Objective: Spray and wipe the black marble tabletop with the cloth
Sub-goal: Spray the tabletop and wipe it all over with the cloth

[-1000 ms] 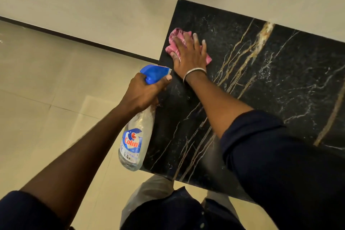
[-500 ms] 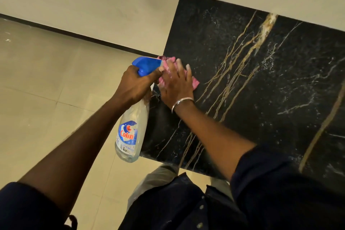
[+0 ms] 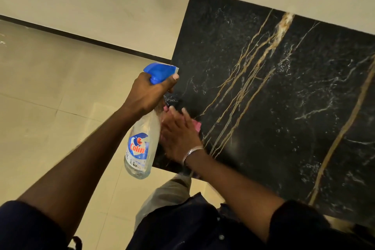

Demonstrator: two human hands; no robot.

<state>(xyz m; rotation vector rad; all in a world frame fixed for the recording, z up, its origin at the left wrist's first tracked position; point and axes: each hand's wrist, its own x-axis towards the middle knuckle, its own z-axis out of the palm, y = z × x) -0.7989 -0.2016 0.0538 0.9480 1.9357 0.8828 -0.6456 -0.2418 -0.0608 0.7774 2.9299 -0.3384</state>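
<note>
The black marble tabletop (image 3: 284,107) with gold and white veins fills the right of the view. My left hand (image 3: 148,93) grips a clear Colin spray bottle (image 3: 142,144) by its blue trigger head, held just off the table's left edge. My right hand (image 3: 178,136), with a metal bangle on the wrist, lies flat on a pink cloth (image 3: 197,126) near the table's near left corner. Only small bits of the cloth show past the fingers. The hand looks blurred.
A cream wall (image 3: 101,6) runs behind the table, with a dark skirting strip (image 3: 81,37) at its foot. Beige floor tiles (image 3: 40,107) lie left of the table. My dark shirt and light trousers show at the bottom.
My right hand has slid the pink cloth from the far left part of the tabletop back toward the near left corner. The bottle stays in my left hand beside the edge.
</note>
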